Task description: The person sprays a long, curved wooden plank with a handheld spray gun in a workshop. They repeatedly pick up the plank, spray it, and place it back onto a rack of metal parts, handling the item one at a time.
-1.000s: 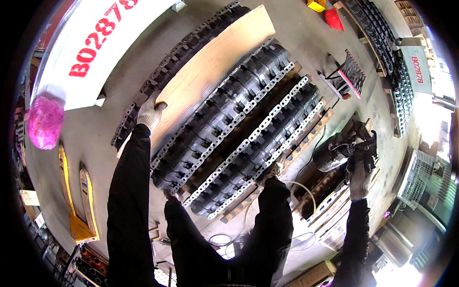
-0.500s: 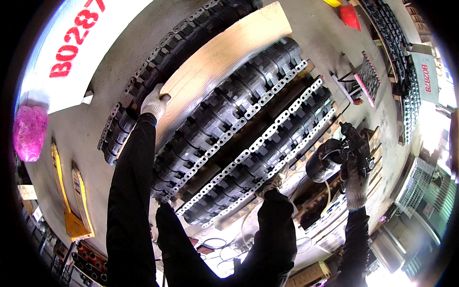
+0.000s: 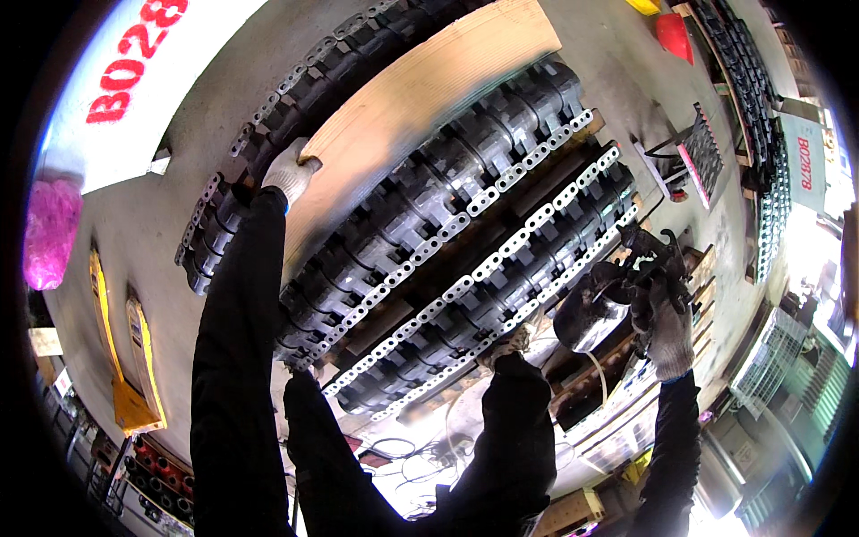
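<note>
My gloved left hand (image 3: 290, 174) grips the lower left end of a long pale wooden board (image 3: 438, 72). The board slants along the far side of a black segmented track chain (image 3: 452, 179); dark staining marks its edge nearest the chain. In my gloved right hand (image 3: 669, 333) is a black-smeared spray gun (image 3: 651, 259) with a round cup (image 3: 591, 309) and a thin hose below. It is held to the right of a second black track chain (image 3: 528, 246). Both chains have pale link plates with holes along their sides. My right fingers are wrapped round the gun's handle.
Another black chain (image 3: 313, 98) lies beyond the board. A yellow pallet jack (image 3: 139, 403) and a pink wrapped bundle (image 3: 52, 234) are at left. A small metal stand (image 3: 684, 161), a red container (image 3: 674, 38) and wooden pallets are at right. Hoses (image 3: 420, 456) trail near my legs.
Dark staining has appeared along the board's edge nearest the chain. The spray gun's cup has shifted slightly left, and the view has turned a little. My left hand keeps its grip.
</note>
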`<state>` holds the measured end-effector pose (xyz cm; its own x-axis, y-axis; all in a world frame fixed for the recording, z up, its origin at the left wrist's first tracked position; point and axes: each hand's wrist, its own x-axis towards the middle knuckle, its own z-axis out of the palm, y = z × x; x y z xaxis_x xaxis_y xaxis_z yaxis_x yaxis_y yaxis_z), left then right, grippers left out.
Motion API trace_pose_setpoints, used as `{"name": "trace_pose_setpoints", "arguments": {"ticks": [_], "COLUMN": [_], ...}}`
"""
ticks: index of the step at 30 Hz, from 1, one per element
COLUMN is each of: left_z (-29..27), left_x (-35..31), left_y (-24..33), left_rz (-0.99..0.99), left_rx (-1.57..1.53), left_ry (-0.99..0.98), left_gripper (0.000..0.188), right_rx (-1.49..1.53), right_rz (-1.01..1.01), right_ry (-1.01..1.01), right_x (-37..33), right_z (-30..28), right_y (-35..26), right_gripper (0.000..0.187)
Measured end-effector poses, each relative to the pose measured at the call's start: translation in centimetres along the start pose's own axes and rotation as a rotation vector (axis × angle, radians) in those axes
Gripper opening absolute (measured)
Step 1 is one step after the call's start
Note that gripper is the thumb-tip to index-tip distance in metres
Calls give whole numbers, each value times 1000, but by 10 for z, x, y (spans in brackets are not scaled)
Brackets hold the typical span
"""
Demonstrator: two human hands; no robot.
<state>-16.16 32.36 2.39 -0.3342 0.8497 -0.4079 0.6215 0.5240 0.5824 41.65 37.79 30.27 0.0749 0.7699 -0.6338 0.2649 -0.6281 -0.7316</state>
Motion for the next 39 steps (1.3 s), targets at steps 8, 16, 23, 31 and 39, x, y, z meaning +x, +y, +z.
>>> {"name": "trace_pose_setpoints", "arguments": {"ticks": [8, 16, 23, 31, 39], "left_z": [-6, 15, 20, 15, 20], "left_x": [1, -1, -1, -10, -6], "left_y": [13, -3, -1, 8, -6], "left_rz": [19, 4, 46, 93, 130], "left_rx": [21, 23, 98, 48, 80], "left_ry": [-32, -9, 63, 71, 93], "left_gripper": [33, 34, 39, 37, 37], "right_rx": [-32, -163, -241, -287, -405], "right_rz": [10, -69, -220, -420, -333], "right_ry": [54, 56, 151, 33, 120], "right_x": [9, 39, 73, 129, 144], "right_z": [15, 34, 51, 66, 80], "right_y": [2, -4, -5, -28, -45], "right_gripper": [16, 21, 24, 31, 51]}}
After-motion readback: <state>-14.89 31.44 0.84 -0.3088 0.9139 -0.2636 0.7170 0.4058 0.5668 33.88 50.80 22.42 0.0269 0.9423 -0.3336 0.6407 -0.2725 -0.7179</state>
